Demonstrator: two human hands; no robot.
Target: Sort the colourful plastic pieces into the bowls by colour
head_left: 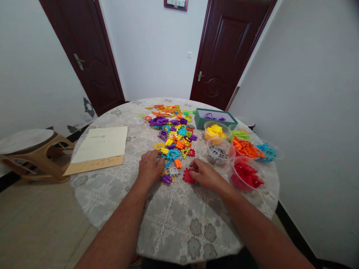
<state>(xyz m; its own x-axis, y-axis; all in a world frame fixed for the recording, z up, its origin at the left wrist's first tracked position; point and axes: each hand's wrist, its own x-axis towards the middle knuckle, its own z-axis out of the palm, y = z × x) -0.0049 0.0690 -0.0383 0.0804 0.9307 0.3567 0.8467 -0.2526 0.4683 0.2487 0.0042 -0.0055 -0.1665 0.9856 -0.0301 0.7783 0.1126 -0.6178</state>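
Note:
A heap of small coloured plastic building pieces (174,129) lies spread over the middle of a round table (174,220) with a patterned cloth. My left hand (150,168) rests knuckles up at the near edge of the heap, fingers curled onto pieces beside a purple piece (166,179) and a grey one (174,171). My right hand (206,173) lies just to the right, its fingers closed on a red piece (188,175) that sits on the cloth.
Clear bowls on the right hold sorted pieces: red (246,175), orange (246,148), yellow (216,130), grey (219,151), blue (267,151), green (241,133). A teal box (214,117) stands behind them. A cardboard sheet with paper (98,147) lies left. A stool (30,149) stands beside the table.

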